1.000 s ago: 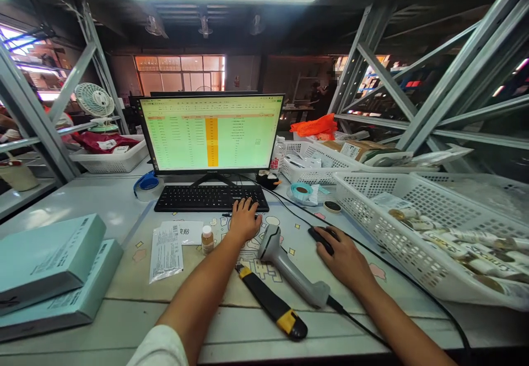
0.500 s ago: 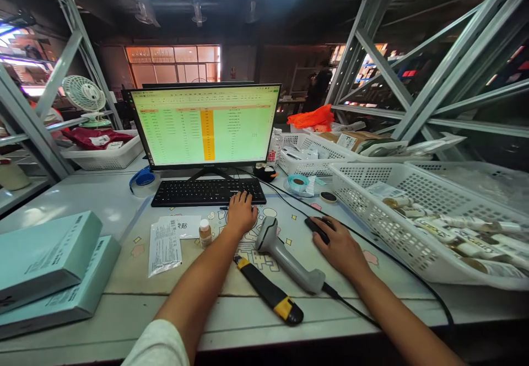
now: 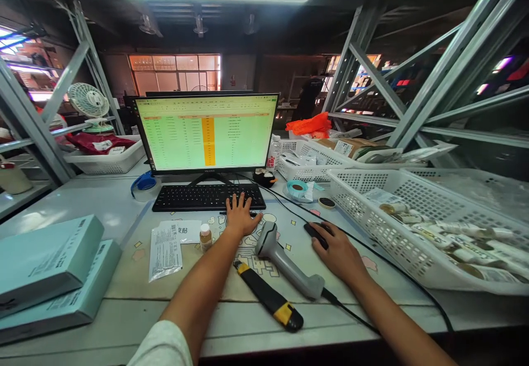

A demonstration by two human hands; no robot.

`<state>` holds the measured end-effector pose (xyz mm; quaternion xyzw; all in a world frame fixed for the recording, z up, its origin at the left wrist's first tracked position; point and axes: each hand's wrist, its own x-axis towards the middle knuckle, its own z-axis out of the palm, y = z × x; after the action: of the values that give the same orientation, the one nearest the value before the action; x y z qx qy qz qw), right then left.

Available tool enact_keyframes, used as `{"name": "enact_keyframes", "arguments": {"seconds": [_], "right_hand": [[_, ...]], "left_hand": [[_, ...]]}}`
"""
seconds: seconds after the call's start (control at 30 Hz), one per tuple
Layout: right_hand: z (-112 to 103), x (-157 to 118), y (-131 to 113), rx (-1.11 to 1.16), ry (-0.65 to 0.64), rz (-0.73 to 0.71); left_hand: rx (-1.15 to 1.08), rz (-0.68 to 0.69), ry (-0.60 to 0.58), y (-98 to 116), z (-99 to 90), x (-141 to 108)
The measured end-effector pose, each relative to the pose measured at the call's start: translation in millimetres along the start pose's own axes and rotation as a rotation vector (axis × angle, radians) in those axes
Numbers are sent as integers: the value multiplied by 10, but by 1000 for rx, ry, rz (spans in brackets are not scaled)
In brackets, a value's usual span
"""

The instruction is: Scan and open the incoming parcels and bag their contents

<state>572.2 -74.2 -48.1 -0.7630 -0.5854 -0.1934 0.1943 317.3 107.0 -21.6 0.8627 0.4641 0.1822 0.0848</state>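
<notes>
My left hand point(image 3: 240, 217) lies over the right part of the black keyboard point(image 3: 194, 196), palm down with its fingers spread across the keys. My right hand point(image 3: 338, 249) rests over a black computer mouse point(image 3: 316, 235), its fingers curved around it. Between my forearms lie a grey barcode scanner point(image 3: 287, 264) and a black and yellow utility knife point(image 3: 268, 297). A small bottle with a white cap point(image 3: 205, 237) stands left of my left forearm. Behind the keyboard, the monitor point(image 3: 210, 134) shows a spreadsheet with one orange column.
Two pale blue boxes point(image 3: 49, 267) are stacked at the left. A printed packet point(image 3: 165, 251) lies near the small bottle. White plastic baskets point(image 3: 372, 228) line the right side, the nearest holding several labelled bottles. The scanner's cable point(image 3: 351, 312) runs under my right forearm.
The view has tilted up slightly. On the keyboard, my left hand's fingers have spread wider, with the thumb out to the right. My right hand stays on the mouse.
</notes>
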Motion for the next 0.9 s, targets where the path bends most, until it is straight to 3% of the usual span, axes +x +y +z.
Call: {"name": "enact_keyframes", "arguments": {"seconds": [0.53, 0.9], "right_hand": [[85, 17, 82, 6, 3, -31], [7, 22, 8, 10, -33, -1]], "left_hand": [[17, 6, 44, -11, 46, -22], [4, 8, 20, -16, 21, -23]]}}
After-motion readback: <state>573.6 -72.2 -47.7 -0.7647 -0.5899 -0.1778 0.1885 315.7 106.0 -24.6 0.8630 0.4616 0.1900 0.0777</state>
